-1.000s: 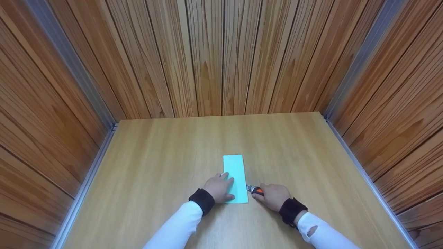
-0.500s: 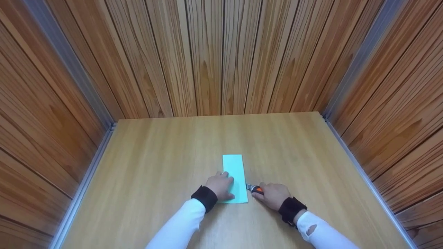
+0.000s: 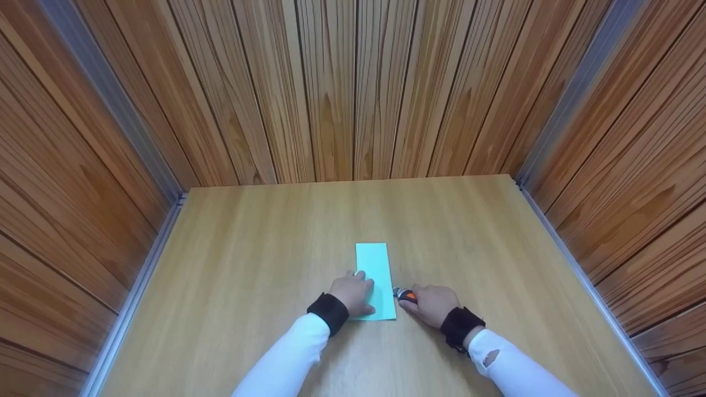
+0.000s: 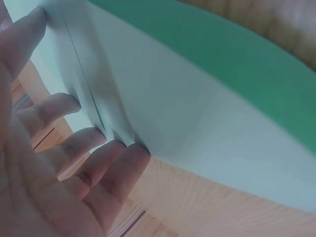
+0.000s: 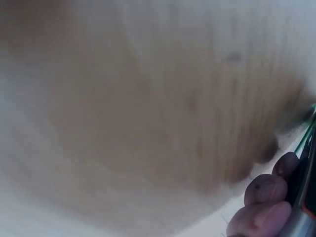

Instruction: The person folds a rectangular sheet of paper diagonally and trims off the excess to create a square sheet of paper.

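Observation:
A narrow, folded light-green sheet of paper lies lengthwise on the table in the head view. My left hand rests on its left side with fingers spread. In the left wrist view those fingertips touch the paper's edge, where a thin gap between layers and a darker green band show. A utility knife with an orange and black handle is gripped in my right hand. Its metal front end is right at the paper's right edge. The right wrist view catches only curled fingers around the handle.
The wooden table is bordered by metal rails at left and right. Wood-plank walls rise behind it and on both sides. Dark bands circle both wrists over white sleeves.
My left hand has shifted slightly right on the paper. The right hand, with the utility knife, has moved a little forward and left along the paper's right edge.

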`<state>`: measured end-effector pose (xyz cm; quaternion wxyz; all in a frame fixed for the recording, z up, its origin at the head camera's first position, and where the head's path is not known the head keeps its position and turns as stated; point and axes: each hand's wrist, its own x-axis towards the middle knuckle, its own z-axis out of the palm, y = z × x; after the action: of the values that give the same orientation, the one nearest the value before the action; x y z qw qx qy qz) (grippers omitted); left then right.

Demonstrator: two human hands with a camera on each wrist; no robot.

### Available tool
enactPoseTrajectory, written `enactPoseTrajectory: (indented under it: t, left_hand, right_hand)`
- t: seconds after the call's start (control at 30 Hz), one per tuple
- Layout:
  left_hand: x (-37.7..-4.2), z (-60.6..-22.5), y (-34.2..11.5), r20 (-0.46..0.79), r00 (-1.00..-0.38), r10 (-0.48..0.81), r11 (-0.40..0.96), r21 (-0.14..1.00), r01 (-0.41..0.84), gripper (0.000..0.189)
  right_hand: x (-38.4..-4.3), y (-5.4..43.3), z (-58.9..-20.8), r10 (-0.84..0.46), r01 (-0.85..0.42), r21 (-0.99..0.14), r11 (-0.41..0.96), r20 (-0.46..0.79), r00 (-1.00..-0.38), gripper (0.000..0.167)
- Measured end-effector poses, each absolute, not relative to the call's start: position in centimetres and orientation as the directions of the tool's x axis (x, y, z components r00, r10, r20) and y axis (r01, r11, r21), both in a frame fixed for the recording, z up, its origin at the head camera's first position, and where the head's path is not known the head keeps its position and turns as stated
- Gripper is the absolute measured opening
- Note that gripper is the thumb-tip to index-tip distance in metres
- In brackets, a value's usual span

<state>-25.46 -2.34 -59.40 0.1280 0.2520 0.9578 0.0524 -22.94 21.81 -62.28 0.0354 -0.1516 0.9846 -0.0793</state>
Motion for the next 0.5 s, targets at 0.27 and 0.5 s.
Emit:
enactPoseTrajectory:
  t: [0.27, 0.5]
  left_hand:
    - [-25.31, -59.14, -2.51, -0.232, -0.843, 0.486, 0.872, 0.186, 0.452, 0.063]
    - [-25.55, -59.52, -2.17, -0.224, -0.843, 0.489, 0.872, 0.163, 0.462, 0.063]
  right_hand:
    - [-23.4, 21.55, -62.46, -0.311, -0.293, -0.198, 0.935, -0.066, -0.948, 0.048]
    - [-23.26, 21.92, -62.33, -0.293, -0.278, -0.187, 0.942, -0.062, -0.954, 0.045]
